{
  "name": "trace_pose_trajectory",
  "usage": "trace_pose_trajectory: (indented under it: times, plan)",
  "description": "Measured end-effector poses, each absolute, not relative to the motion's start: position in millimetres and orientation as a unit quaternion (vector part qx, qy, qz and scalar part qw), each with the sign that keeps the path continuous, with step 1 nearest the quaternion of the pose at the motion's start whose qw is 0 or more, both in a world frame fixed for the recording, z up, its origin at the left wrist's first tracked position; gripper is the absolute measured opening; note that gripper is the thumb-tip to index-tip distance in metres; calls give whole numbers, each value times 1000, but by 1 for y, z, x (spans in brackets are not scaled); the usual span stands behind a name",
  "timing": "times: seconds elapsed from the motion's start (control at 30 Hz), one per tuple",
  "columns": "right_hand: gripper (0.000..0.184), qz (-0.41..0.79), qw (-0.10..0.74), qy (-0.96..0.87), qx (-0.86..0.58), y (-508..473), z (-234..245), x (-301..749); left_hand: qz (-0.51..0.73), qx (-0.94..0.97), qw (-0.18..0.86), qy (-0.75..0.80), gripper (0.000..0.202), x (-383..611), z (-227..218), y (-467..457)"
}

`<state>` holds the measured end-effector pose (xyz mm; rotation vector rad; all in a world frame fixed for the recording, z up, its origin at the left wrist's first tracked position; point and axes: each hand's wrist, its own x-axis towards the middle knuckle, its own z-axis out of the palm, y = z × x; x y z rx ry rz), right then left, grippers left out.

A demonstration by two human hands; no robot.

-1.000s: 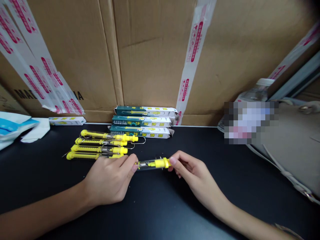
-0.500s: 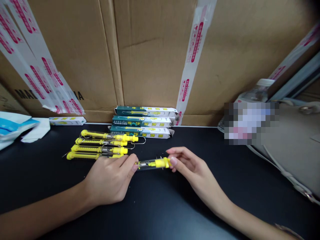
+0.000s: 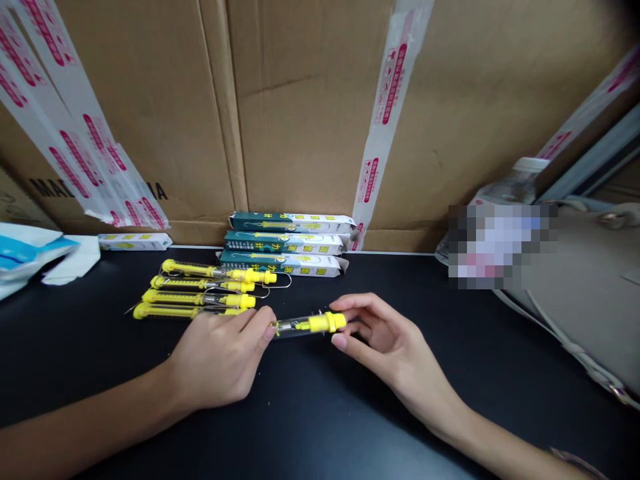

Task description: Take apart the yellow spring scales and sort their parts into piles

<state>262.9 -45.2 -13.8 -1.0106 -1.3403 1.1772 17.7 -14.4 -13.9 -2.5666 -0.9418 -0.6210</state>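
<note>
A yellow spring scale with a clear tube (image 3: 305, 325) lies level just above the black table (image 3: 320, 413), held between both hands. My left hand (image 3: 220, 357) rests on the table with its fingers closed round the scale's left end. My right hand (image 3: 380, 337) is at the yellow cap on the right end, thumb under it and fingers curled over, loosely apart. Several more yellow spring scales (image 3: 200, 290) lie in a row behind my left hand.
Three green and white boxes (image 3: 287, 243) are stacked against the taped cardboard wall (image 3: 300, 107). Another small box (image 3: 134, 241) and white packaging (image 3: 35, 257) lie at the far left. A grey bag (image 3: 585, 287) and a plastic bottle (image 3: 520, 177) stand at the right.
My right fingers have loosened from a pinch on the yellow cap and now spread around it. The scale's right end has lifted slightly. My left hand has not moved.
</note>
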Motion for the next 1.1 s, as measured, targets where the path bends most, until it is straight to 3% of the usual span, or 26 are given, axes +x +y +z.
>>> trace_pose_trajectory:
  times: [0.27, 0.63, 0.8, 1.0, 1.1]
  plan:
    - [39, 530, 427, -566, -465, -41, -17, 265, -207, -908, 155, -328, 23, 17, -13, -14]
    - [20, 502, 497, -569, -420, -46, -12, 264, -218, -908, 149, -324, 24, 16, -13, -14]
    - [24, 505, 504, -549, -435, -43, -13, 264, -220, -909, 148, -321, 24, 17, -12, -14]
    - [29, 534, 452, -556, -448, -42, -17, 265, -228, -902, 159, -330, 25, 17, -14, -13]
    - [28, 536, 473, -555, -425, -44, -16, 264, -225, -902, 159, -332, 24, 17, -14, -13]
